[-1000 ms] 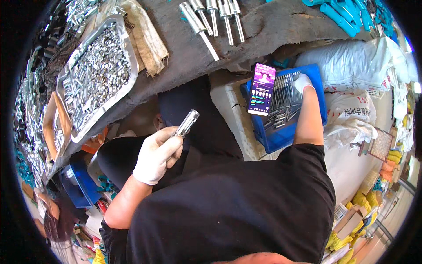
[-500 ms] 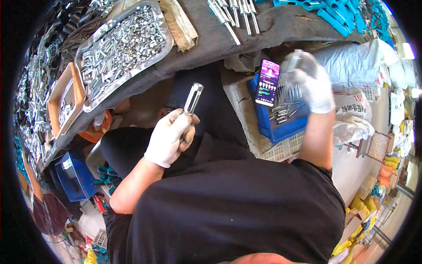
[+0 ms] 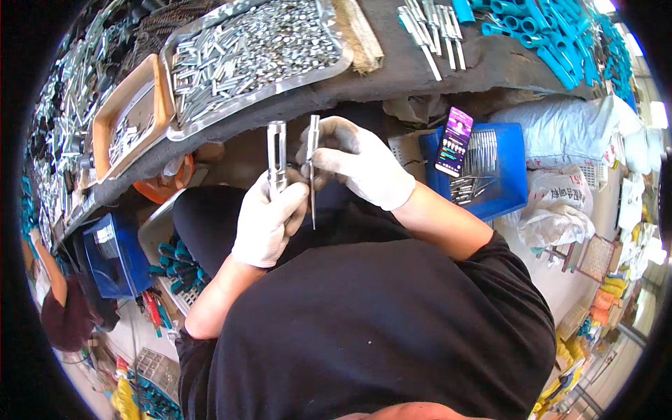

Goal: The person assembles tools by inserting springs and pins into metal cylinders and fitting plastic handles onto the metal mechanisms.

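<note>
My left hand (image 3: pixel 266 227), in a white glove, is closed around a slotted shiny metal tube (image 3: pixel 278 150) that stands upright out of the fist. Close beside it on the right, my gloved right hand (image 3: pixel 360 164) pinches a metal rod (image 3: pixel 313 133) with a thicker upper part and a thin shaft pointing down. Tube and rod are side by side with a small gap at their upper ends. The fingertips of both hands come close together near the thin shaft, and some right-hand fingers are hidden behind the rod.
A metal tray (image 3: pixel 259 49) of small metal parts and an orange-rimmed box (image 3: pixel 168 105) are on the dark bench. Several finished-looking rods (image 3: pixel 434 31) and teal tubes (image 3: pixel 539 28) lie farther right. A phone (image 3: pixel 453 143) leans on a blue bin (image 3: pixel 514 171) holding thin rods.
My right hand has come left from over the blue bin to beside my left hand, bringing the metal rod. The left hand still grips the tube. The view has shifted.
</note>
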Motion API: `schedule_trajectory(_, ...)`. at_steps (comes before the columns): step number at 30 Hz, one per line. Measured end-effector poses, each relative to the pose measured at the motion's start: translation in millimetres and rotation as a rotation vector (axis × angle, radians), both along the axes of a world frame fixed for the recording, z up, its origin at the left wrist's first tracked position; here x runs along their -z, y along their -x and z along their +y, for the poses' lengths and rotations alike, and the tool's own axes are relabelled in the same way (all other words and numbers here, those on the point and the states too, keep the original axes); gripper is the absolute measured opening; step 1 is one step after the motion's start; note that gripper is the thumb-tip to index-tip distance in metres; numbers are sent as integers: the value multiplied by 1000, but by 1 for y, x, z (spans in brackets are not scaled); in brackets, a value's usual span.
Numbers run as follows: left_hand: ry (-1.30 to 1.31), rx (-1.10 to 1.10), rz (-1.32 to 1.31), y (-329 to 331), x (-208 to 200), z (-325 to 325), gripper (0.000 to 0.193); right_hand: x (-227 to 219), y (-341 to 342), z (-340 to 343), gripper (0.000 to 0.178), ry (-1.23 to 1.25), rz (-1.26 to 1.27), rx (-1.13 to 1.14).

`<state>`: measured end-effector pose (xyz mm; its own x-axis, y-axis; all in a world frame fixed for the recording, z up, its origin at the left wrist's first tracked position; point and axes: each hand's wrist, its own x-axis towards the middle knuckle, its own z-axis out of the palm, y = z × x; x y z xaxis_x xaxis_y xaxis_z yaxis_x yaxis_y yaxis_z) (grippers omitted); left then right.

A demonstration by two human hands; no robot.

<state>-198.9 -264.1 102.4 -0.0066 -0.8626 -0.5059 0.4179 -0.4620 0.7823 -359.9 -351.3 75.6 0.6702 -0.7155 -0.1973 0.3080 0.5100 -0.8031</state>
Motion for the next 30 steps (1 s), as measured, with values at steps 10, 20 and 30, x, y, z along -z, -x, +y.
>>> schedule_trajectory(10, -24, 131, -74, -14, 2, -10, 19, 6, -7, 5, 32, -41, 76, 73)
schedule_trajectory(20, 35, 101, -122, -21, 18, 0, 17, 6, -12, 10, 44, -11, 107, 42)
schedule_trajectory(30, -43, 122, -407, -19, -1, 3, 19, 2, -11, 9, 38, 24, 88, 5)
